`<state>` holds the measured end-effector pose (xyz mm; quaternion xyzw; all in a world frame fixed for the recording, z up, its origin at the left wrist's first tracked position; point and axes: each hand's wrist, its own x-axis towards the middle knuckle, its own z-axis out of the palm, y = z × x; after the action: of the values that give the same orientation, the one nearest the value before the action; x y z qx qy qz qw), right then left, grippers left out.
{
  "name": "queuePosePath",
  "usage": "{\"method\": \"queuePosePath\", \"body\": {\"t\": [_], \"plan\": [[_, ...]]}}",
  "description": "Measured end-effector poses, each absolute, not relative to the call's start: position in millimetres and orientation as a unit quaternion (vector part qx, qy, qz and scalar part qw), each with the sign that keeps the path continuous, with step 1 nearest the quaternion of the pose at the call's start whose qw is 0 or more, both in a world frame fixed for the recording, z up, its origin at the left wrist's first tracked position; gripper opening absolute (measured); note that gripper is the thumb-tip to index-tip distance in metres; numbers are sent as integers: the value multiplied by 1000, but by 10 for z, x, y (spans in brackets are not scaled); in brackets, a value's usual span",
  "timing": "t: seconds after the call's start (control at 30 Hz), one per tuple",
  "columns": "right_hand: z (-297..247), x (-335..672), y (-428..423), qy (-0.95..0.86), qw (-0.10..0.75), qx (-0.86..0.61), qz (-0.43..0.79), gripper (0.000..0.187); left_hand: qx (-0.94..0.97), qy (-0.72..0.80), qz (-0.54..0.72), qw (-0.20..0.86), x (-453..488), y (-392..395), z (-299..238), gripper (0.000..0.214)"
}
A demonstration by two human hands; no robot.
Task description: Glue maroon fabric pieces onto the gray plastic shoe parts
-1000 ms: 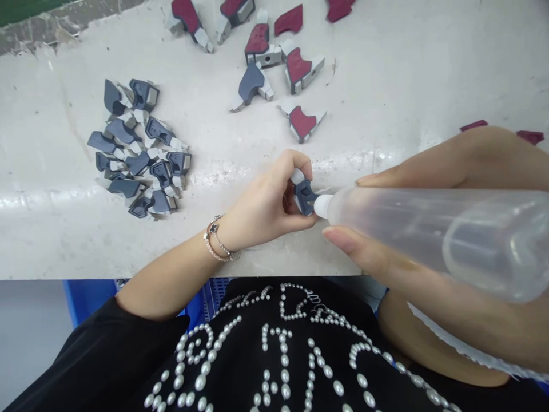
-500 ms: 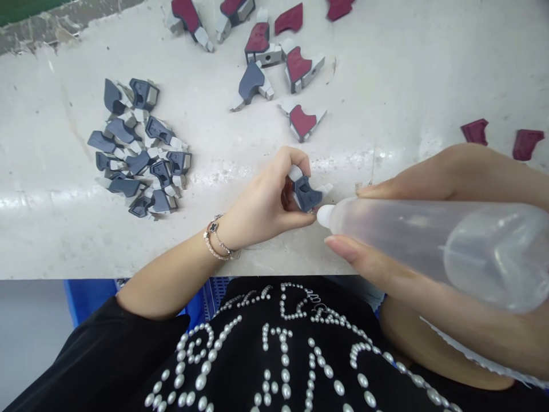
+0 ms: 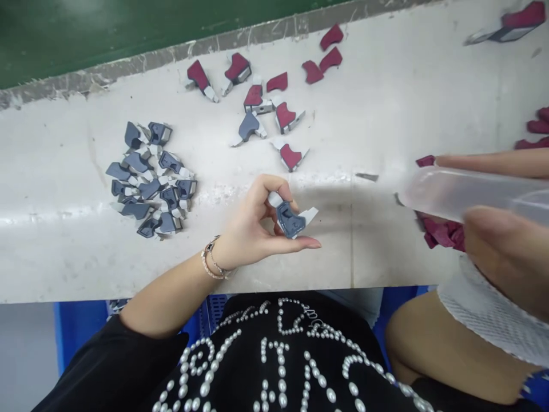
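Note:
My left hand pinches a small blue-grey and white plastic part just above the white table's near edge; a bracelet sits on that wrist. My right hand is at the right of the view, wrapped round a clear squeeze bottle. The bottle's nozzle end points left and stands well apart from the part. Motion smears the right hand and the bottle.
A heap of several blue-grey parts lies at the left of the white table. Several red parts and one blue-grey one are scattered at the back centre. More red pieces lie under the bottle. A green surface borders the table's far edge.
The bottle's nozzle was against the part, then my right hand drew the bottle away to the right. My left hand kept the part. The view tilted up.

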<state>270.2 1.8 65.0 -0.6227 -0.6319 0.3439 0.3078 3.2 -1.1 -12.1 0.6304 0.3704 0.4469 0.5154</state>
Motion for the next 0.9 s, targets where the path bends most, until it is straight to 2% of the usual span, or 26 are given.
{"method": "queuePosePath", "body": {"t": [0.13, 0.23, 0.37, 0.53, 0.6, 0.7, 0.73, 0.8, 0.9], "plan": [[597, 2574, 150, -622, 337, -590, 388, 35, 645, 379, 456, 483, 15, -24, -90, 62], [482, 2440, 236, -632, 311, -554, 444, 41, 647, 385, 446, 484, -1, -33, -96, 64], [327, 2271, 338, -639, 286, -506, 504, 28, 636, 404, 447, 483, -14, -9, -80, 61], [230, 2157, 374, -652, 277, -502, 496, 27, 652, 410, 438, 464, -28, 17, -38, 55], [254, 2233, 346, -678, 249, -507, 471, 36, 632, 425, 435, 481, -33, 5, -55, 57], [316, 2534, 275, -705, 185, -577, 369, 57, 562, 475, 409, 540, -36, -11, -97, 59], [332, 2667, 249, -700, 168, -610, 332, 57, 537, 488, 395, 563, -34, -11, -107, 59], [339, 2927, 202, -687, 141, -658, 275, 44, 507, 492, 373, 602, -27, -6, -115, 53], [286, 3182, 163, -695, 108, -665, 252, 35, 516, 472, 363, 616, -8, -5, -113, 39]]}}
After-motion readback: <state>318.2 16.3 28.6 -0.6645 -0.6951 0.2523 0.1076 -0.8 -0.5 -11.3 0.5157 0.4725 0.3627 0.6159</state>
